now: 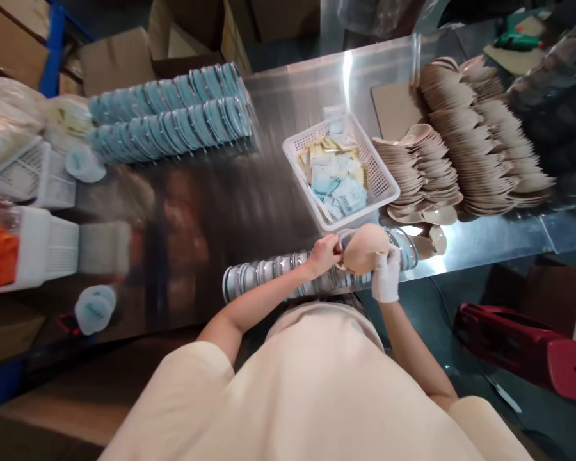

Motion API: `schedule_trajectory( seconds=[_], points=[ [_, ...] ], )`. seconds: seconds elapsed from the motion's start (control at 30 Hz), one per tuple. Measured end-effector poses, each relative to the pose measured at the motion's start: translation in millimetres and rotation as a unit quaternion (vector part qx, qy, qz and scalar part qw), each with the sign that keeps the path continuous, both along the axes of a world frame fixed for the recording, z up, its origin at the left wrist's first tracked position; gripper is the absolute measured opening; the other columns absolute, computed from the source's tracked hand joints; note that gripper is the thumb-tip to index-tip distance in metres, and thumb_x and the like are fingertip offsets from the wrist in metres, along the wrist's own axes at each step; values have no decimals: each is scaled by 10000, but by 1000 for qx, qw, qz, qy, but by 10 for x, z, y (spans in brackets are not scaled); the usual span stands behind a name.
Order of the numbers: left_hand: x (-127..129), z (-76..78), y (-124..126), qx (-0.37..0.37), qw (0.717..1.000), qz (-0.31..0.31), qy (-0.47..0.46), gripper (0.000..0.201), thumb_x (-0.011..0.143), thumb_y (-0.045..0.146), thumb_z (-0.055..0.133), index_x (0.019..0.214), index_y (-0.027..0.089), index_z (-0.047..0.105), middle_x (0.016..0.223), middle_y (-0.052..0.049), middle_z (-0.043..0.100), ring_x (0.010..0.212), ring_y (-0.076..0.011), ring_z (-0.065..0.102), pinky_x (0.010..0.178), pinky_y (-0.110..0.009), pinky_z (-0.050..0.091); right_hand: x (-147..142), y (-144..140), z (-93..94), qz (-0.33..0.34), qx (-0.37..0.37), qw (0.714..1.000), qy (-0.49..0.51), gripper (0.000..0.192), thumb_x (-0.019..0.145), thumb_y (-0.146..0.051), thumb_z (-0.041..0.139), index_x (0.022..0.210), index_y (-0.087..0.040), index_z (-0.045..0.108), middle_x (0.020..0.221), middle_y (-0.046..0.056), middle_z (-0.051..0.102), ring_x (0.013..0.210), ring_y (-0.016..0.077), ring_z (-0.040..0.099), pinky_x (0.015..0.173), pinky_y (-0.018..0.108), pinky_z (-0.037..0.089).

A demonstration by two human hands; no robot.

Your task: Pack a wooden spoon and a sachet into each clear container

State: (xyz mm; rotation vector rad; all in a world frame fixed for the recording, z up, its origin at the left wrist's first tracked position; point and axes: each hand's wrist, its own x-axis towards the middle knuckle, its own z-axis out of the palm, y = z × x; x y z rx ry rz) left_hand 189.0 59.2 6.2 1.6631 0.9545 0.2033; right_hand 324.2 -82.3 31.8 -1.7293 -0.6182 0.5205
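Hands together at near edge of steel table [278,128], over a lying row of clear lidded cups [288,272]. Left hand [322,255], bare, pinched on rim of tan moulded lid [365,248]; right hand [386,274], white-gloved, clasped on lid's lower right side. Lid held just above row, touching both hands, tilted toward wearer. White basket [379,186] of sachets [338,182] just beyond; stacks of tan lids [465,147] far right; sleeves of blue-printed cups [173,118] far left. Step judged as fitting or separating one lid at a cup mouth; contents of cup not made out. Next move likely called for square seating on rim, even pressure from both thumbs, no crushing of thin pulp.
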Motion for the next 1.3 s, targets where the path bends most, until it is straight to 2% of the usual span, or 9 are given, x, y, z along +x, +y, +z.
schedule_trajectory(
  seconds=[0.07,0.23,0.37,0.5,0.6,0.8,0.9,1.1,1.3],
  points=[
    [-71,18,35,68,997,-41,-17,176,762,86,675,919,163,650,921,-40,684,899,-193,660,907,-341,556,-56,205,-117,28,-19,996,83,566,921,-653,579,1288,-227,524,1171,111,697,992,247,690,872,423,605],
    [-428,-20,199,34,982,-142,-121,437,974,293,634,1382,200,512,1315,-116,673,1175,-215,665,1011,-335,552,-148,146,-196,136,-75,964,216,626,952,-531,525,1489,-218,450,1144,116,740,838,245,720,726,393,624],
    [-744,-231,287,128,964,-223,-59,713,879,435,783,1494,194,516,1546,-169,572,1452,-344,517,1257,-500,379,-346,-154,-140,140,-187,972,-36,746,893,-370,644,1599,-274,423,1288,121,703,973,293,735,843,424,623],
    [-868,-520,239,134,949,-285,11,978,745,397,875,1587,137,450,1647,-203,465,1547,-388,407,1294,-528,336,-821,10,-258,262,-368,860,-236,639,979,-249,577,1607,-291,463,1282,182,670,956,316,750,850,429,607],
    [-887,-644,197,119,957,-266,9,1144,697,357,884,1662,131,311,1656,-208,451,1533,-384,431,1267,-521,392,-1039,354,-463,288,-411,825,-261,558,1029,-170,466,1586,-190,488,1336,261,641,1113,356,708,939,480,592],
    [-947,-683,180,116,964,-239,-11,1175,702,377,869,1674,146,251,1660,-217,441,1514,-389,466,1265,-530,403,-850,203,-856,335,-161,851,-372,465,988,-174,514,1442,-177,614,1611,181,527,1547,367,396,1250,725,245],
    [-967,-692,164,126,962,-244,-11,1088,710,366,846,1641,176,315,1655,-215,448,1512,-389,475,1265,-572,397,-886,-70,-1045,371,-81,836,-397,481,993,-138,456,1449,-108,607,1550,215,584,1552,305,424,1267,621,326],
    [-1022,-702,115,138,961,-240,-20,998,728,346,810,1615,249,363,1610,-151,524,1464,-361,540,1237,-557,452,-961,-32,-1184,408,-134,812,-395,491,1001,-157,540,1489,-167,597,1585,174,563,1524,296,467,1282,599,323],
    [-1022,-675,109,271,913,-303,34,567,751,409,766,1298,280,697,1450,-97,648,1385,-415,583,1277,-622,382,-908,123,-986,251,-240,893,-286,612,1032,-276,530,1630,-179,442,1612,200,519,1521,350,440,1296,649,194]
  ],
)
